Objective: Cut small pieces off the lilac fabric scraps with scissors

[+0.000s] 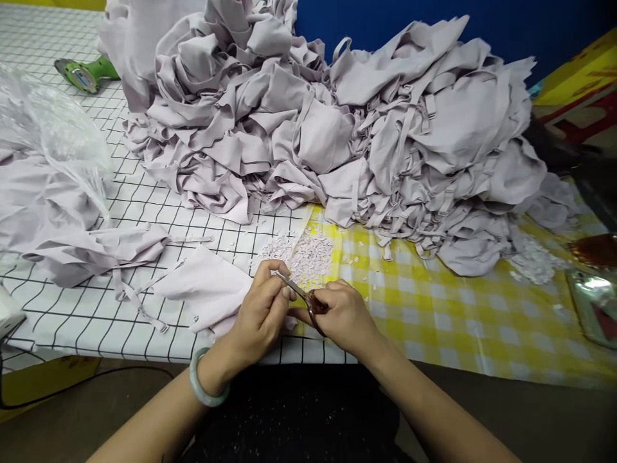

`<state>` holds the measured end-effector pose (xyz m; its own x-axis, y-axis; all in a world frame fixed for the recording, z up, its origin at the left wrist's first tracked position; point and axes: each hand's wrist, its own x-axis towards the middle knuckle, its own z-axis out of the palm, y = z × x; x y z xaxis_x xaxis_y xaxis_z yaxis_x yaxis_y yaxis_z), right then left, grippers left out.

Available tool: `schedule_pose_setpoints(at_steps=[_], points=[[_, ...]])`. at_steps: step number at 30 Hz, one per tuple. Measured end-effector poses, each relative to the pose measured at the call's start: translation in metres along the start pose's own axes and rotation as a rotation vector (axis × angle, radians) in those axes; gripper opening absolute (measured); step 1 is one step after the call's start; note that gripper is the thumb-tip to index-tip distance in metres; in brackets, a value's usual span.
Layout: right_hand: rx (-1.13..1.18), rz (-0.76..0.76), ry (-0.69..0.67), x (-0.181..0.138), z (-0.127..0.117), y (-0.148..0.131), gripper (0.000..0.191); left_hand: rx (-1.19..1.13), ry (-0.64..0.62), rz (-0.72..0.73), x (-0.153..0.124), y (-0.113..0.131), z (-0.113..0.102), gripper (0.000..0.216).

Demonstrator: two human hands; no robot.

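My left hand (263,315), with a pale green bangle on its wrist, is closed in a pinch on the edge of a pale lilac fabric piece (205,289) at the table's near edge. My right hand (344,315) is closed around small thread snips (301,296), whose blades point up-left to the left fingertips. Just beyond both hands lies a small heap of lilac fabric clippings (303,254).
A big pile of lilac garments with straps (337,122) fills the table's middle and back. More lilac pieces (72,238) and a clear plastic bag (53,135) lie at left, a green tool (84,74) at back left. Grid-patterned cloth (96,315) meets yellow checked cloth (434,308).
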<state>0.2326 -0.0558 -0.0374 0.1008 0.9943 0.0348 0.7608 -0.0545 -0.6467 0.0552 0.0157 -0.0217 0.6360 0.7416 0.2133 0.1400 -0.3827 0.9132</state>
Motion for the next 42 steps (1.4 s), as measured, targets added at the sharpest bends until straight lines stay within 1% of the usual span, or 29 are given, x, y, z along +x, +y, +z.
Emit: schedule_pose_setpoints(at_steps=[3, 5, 7, 9, 10, 11, 12, 14, 15, 16, 18, 20, 21, 22, 25, 27, 28, 30, 31, 33, 34, 35, 36, 37, 38, 39, 40, 41, 42], points=[[0.105, 0.121, 0.037, -0.005, -0.005, 0.008, 0.059, 0.003, -0.003, 0.001, 0.002, -0.003, 0.002, 0.025], [0.217, 0.165, 0.07, -0.009, -0.01, 0.009, 0.046, -0.006, -0.005, -0.01, -0.001, 0.003, 0.002, 0.023], [0.349, 0.128, 0.056, -0.012, -0.012, 0.005, 0.044, -0.035, -0.082, 0.018, -0.007, 0.014, -0.001, 0.021], [0.481, 0.04, -0.053, -0.016, -0.008, 0.0, 0.048, -0.049, -0.179, 0.08, -0.017, 0.024, -0.008, 0.014], [0.52, 0.006, -0.108, -0.018, -0.005, -0.003, 0.044, -0.032, -0.188, 0.096, -0.023, 0.027, -0.014, 0.011], [0.531, -0.016, -0.15, -0.02, 0.0, -0.006, 0.038, 0.015, -0.146, 0.093, -0.029, 0.027, -0.023, 0.01], [0.521, -0.034, -0.165, -0.021, 0.006, -0.009, 0.034, 0.097, -0.058, 0.071, -0.036, 0.024, -0.033, 0.01], [0.462, -0.086, -0.165, -0.022, 0.02, -0.016, 0.034, 0.339, 0.15, 0.006, -0.052, 0.014, -0.056, 0.013], [0.429, -0.127, -0.177, -0.022, 0.026, -0.021, 0.033, 0.459, 0.204, -0.02, -0.06, 0.008, -0.068, 0.017], [0.405, -0.179, -0.195, -0.02, 0.032, -0.028, 0.028, 0.554, 0.195, -0.038, -0.068, 0.002, -0.078, 0.024], [0.405, -0.263, -0.228, -0.015, 0.038, -0.045, 0.016, 0.637, 0.024, -0.056, -0.083, -0.007, -0.093, 0.051], [0.517, -0.262, -0.243, -0.008, 0.034, -0.065, 0.016, 0.623, -0.129, -0.057, -0.093, -0.01, -0.098, 0.079], [0.612, -0.245, -0.235, -0.005, 0.029, -0.075, 0.017, 0.601, -0.135, -0.043, -0.095, -0.011, -0.098, 0.084], [0.716, -0.23, -0.208, -0.001, 0.022, -0.084, 0.018, 0.563, -0.094, -0.028, -0.095, -0.01, -0.098, 0.077], [0.926, -0.233, -0.01, 0.007, 0.001, -0.101, 0.023, 0.307, 0.132, -0.07, -0.072, 0.001, -0.095, 0.039], [0.942, -0.237, 0.093, 0.021, -0.01, -0.1, 0.026, 0.067, 0.215, -0.179, -0.032, 0.018, -0.093, 0.03], [0.929, -0.249, 0.13, 0.033, -0.016, -0.097, 0.028, -0.038, 0.226, -0.217, -0.004, 0.031, -0.092, 0.028], [0.889, -0.306, 0.21, 0.069, -0.039, -0.089, 0.031, -0.19, 0.209, -0.194, 0.067, 0.063, -0.088, 0.025], [0.855, -0.343, 0.294, 0.092, -0.058, -0.084, 0.029, -0.246, 0.217, -0.095, 0.109, 0.081, -0.086, 0.026], [0.776, -0.349, 0.468, 0.139, -0.109, -0.074, 0.027, -0.318, 0.246, 0.115, 0.194, 0.111, -0.078, 0.022], [0.627, -0.304, 0.652, 0.161, -0.136, -0.067, 0.027, -0.355, 0.255, 0.176, 0.23, 0.117, -0.072, 0.022], [0.432, -0.247, 0.802, 0.179, -0.161, -0.059, 0.029, -0.372, 0.226, 0.182, 0.258, 0.116, -0.066, 0.025], [0.249, -0.2, 0.893, 0.192, -0.181, -0.048, 0.031, -0.359, 0.211, 0.149, 0.275, 0.108, -0.058, 0.027], [0.211, -0.171, 0.914, 0.2, -0.194, -0.036, 0.034, -0.316, 0.228, 0.133, 0.278, 0.092, -0.05, 0.03], [0.205, -0.155, 0.917, 0.201, -0.199, -0.024, 0.035, -0.235, 0.226, 0.152, 0.268, 0.072, -0.041, 0.034], [0.21, -0.14, 0.923, 0.197, -0.197, -0.01, 0.036, -0.124, 0.224, 0.183, 0.245, 0.048, -0.033, 0.034], [0.209, -0.135, 0.925, 0.187, -0.188, 0.003, 0.036, 0.007, 0.218, 0.215, 0.213, 0.025, -0.026, 0.031], [0.18, -0.118, 0.936, 0.173, -0.173, 0.017, 0.038, 0.166, 0.184, 0.249, 0.177, 0.003, -0.022, 0.028], [0.174, -0.065, 0.875, 0.156, -0.156, 0.029, 0.039, 0.34, 0.183, 0.266, 0.139, -0.017, -0.022, 0.024]])
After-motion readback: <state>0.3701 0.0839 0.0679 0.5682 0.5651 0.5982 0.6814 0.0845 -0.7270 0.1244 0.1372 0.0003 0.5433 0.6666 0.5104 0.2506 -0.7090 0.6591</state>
